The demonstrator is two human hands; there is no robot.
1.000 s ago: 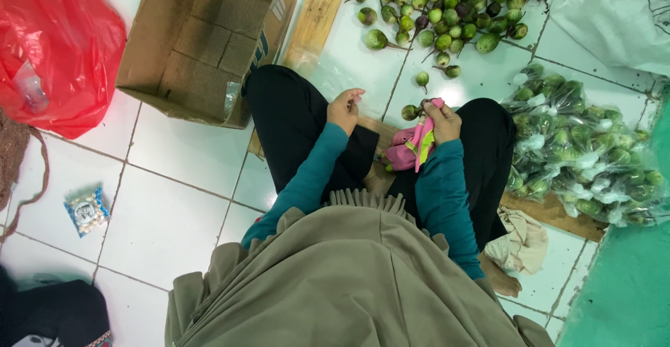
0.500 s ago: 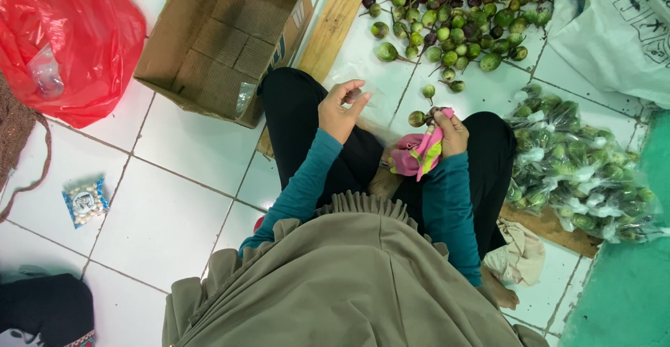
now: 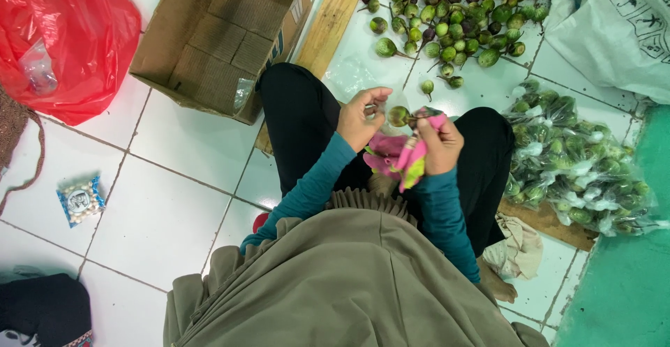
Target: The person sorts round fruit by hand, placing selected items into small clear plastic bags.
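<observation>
small round green eggplant (image 3: 398, 115) sits between the two hands, above the lap. white tiled floor (image 3: 174, 200) lies under everything, with a green surface (image 3: 628, 284) far right of the hands. going left to right: well left of the hands, a red plastic bag (image 3: 70, 33), then a small packet of pale beads (image 3: 79, 202), then an open cardboard box (image 3: 223, 33) with bare inside and a wooden plank (image 3: 335, 19) beside it. left hand (image 3: 361, 118) has fingers curled, pinching by the eggplant. right hand (image 3: 436, 144) grips a pink and yellow-green cloth (image 3: 401, 160) and touches the eggplant's stem. beyond the hands lies a loose pile of green and purple eggplants (image 3: 453, 19). right of the right hand, clear bags of eggplants (image 3: 572, 158), and a white sack (image 3: 614, 26).
</observation>
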